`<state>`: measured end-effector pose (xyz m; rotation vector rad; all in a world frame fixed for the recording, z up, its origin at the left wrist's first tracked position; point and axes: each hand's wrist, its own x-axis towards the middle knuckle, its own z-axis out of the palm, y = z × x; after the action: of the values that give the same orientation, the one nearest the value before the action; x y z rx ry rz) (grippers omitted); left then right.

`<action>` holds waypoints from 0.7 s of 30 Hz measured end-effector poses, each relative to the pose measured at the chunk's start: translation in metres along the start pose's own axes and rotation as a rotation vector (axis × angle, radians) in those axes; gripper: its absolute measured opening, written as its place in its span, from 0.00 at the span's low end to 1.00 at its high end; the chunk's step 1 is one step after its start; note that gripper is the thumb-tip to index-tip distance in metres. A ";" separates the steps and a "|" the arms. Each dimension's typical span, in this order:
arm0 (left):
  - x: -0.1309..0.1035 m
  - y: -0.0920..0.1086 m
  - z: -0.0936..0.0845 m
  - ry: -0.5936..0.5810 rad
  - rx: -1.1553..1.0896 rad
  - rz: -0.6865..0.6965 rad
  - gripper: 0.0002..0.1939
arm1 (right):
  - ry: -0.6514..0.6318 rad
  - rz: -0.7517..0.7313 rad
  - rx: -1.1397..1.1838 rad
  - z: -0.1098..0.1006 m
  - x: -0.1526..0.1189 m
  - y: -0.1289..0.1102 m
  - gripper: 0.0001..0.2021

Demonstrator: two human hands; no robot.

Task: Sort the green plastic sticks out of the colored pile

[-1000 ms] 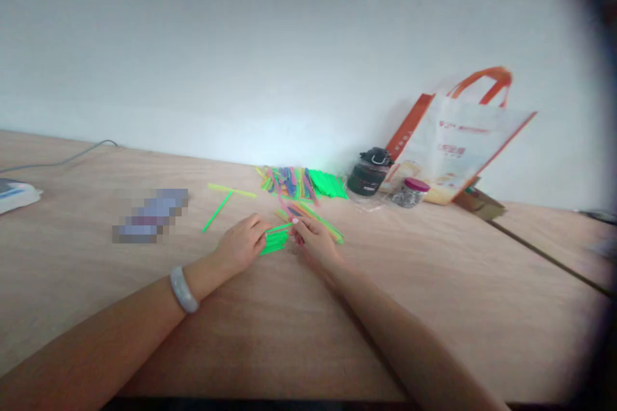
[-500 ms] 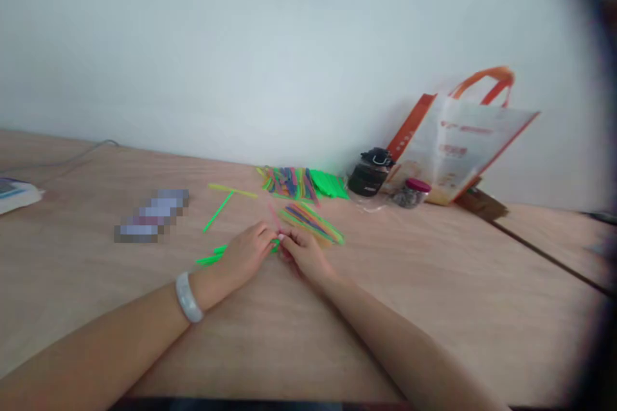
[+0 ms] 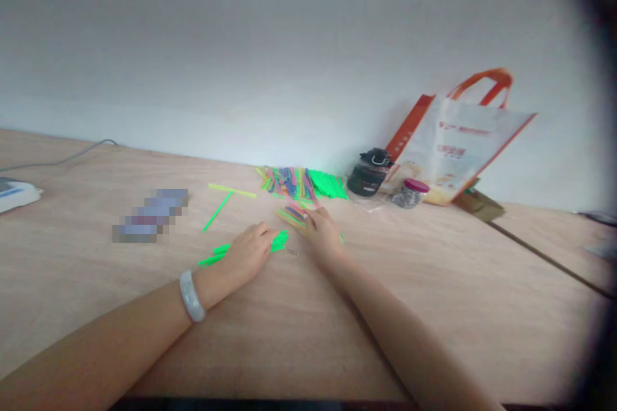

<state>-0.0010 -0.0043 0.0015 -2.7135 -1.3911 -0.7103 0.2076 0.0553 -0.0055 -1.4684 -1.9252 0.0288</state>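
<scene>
My left hand (image 3: 248, 250), with a pale bangle at the wrist, is closed over a small bundle of bright green plastic strips (image 3: 278, 242) on the table; their ends show on both sides of it. My right hand (image 3: 324, 231) rests on a pile of thin multicoloured plastic sticks (image 3: 289, 213), its fingertips pinched together at a pinkish part. What they grip is too small to make out. Behind my left hand lies a T-shaped piece (image 3: 231, 192), a yellow blade joined to a thin green stick.
By the wall lie mixed coloured strips (image 3: 289, 183) and a stack of green strips (image 3: 329, 184). To the right stand a black bottle (image 3: 367, 176), a jar with a magenta lid (image 3: 411, 194) and a white-and-orange bag (image 3: 463, 148). A blurred-out object (image 3: 152, 215) lies left.
My right hand has moved away from my left, up and right onto the multicoloured sticks. The green strips' right ends now show more. My left hand has hardly shifted.
</scene>
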 end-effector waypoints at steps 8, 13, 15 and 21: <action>-0.002 -0.007 0.014 -0.014 -0.015 0.022 0.15 | -0.071 -0.111 -0.448 0.001 -0.006 -0.005 0.16; -0.002 -0.009 0.012 -0.040 -0.056 0.037 0.15 | -0.083 -0.163 -0.318 -0.004 -0.014 -0.017 0.16; -0.001 -0.008 0.011 -0.038 -0.058 0.052 0.15 | -0.094 -0.178 -0.208 -0.005 -0.018 -0.023 0.17; 0.003 -0.032 0.003 0.069 0.068 -0.113 0.13 | -0.155 -0.159 -0.025 -0.003 -0.030 -0.031 0.19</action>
<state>-0.0232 0.0184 -0.0064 -2.5516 -1.5336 -0.7406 0.1862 0.0180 -0.0054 -1.3598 -2.1698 0.0473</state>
